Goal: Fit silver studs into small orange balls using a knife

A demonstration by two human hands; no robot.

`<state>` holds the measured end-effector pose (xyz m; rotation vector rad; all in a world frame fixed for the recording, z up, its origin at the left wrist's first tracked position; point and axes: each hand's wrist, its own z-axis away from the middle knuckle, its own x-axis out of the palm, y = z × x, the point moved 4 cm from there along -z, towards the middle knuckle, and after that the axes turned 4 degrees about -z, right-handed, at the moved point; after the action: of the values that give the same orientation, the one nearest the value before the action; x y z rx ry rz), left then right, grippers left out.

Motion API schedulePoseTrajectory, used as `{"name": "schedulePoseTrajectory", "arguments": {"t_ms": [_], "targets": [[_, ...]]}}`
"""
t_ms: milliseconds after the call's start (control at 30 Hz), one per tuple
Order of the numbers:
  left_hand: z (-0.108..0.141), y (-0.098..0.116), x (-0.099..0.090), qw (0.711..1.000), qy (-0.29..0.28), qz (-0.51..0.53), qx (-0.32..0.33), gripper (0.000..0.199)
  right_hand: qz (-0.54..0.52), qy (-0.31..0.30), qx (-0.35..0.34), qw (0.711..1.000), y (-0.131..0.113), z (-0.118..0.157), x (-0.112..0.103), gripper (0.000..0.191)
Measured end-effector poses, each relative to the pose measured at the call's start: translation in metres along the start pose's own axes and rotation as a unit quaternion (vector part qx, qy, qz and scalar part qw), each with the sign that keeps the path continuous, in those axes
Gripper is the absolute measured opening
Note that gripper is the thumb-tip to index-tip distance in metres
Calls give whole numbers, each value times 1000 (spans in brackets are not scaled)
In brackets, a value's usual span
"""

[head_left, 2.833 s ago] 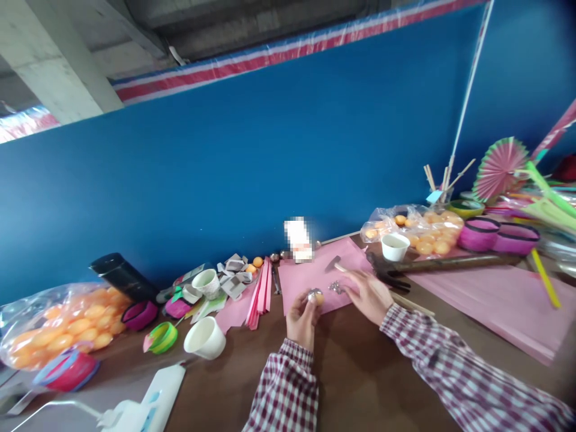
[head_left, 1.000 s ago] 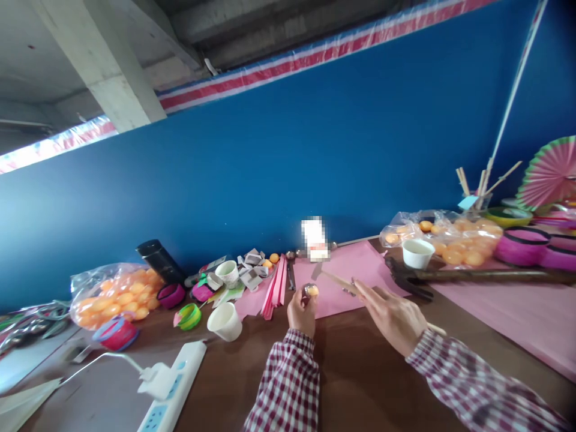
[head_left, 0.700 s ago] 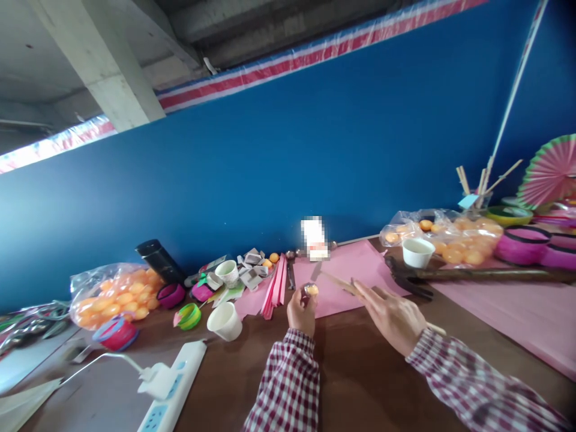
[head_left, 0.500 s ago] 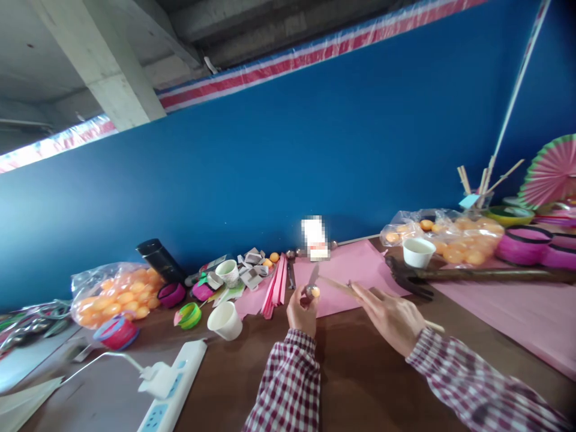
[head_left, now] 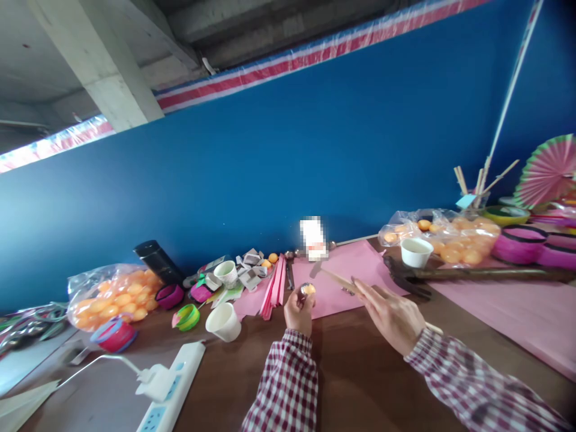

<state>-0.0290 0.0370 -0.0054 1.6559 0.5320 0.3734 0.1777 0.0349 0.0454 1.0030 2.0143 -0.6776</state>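
Note:
Between the fingers of my left hand (head_left: pixel 298 313) is a small shiny silver round piece (head_left: pixel 306 290) with a pale orange patch facing up; the patch may be a reflection. My right hand (head_left: pixel 393 315) is wrapped around the wooden handle of a hammer (head_left: pixel 337 279). Its dark head, somewhat blurred, is above and slightly right of the round piece, with a visible gap between them. Pink paper (head_left: pixel 348 270) lies on the brown table (head_left: pixel 355 372) beneath the hammer. A small dark thing, too unclear to name, shows under the handle near my right fingertips.
Left of my hands stand white cups (head_left: pixel 224 322), folded pink strips (head_left: pixel 274 288), a power strip (head_left: pixel 173 384) and a bag of orange balls (head_left: pixel 114 300). To the right are a claw hammer (head_left: pixel 407 278), a white bowl (head_left: pixel 416 252) and another ball bag (head_left: pixel 468 240). A blue wall (head_left: pixel 270 162) rises behind.
My left hand has shifted slightly left, and the silver piece has turned to show more of its orange patch. The hammer head has moved up, farther from the piece.

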Motion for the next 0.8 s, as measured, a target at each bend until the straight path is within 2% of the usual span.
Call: {"name": "schedulePoseTrajectory", "arguments": {"t_ms": [133,300,433,600,733,800], "targets": [[1,0,4,999,-30,13,5,39,9,-28,-7,1000,0,0,2,38],[1,2,3,1000,-16,21,16,38,-12,11,2,1000,1,1,-1,40],[2,3,4,999,-35,-11,20,34,20,-25,-31,999,-2,2,3,39],[2,2,4,999,-34,8,28,37,2,-2,1,1000,0,2,3,40],[2,4,5,997,-59,-1,41,34,7,-26,-11,1000,0,2,6,39],[2,3,5,998,-56,1,41,35,4,-10,3,1000,4,1,4,39]]}}
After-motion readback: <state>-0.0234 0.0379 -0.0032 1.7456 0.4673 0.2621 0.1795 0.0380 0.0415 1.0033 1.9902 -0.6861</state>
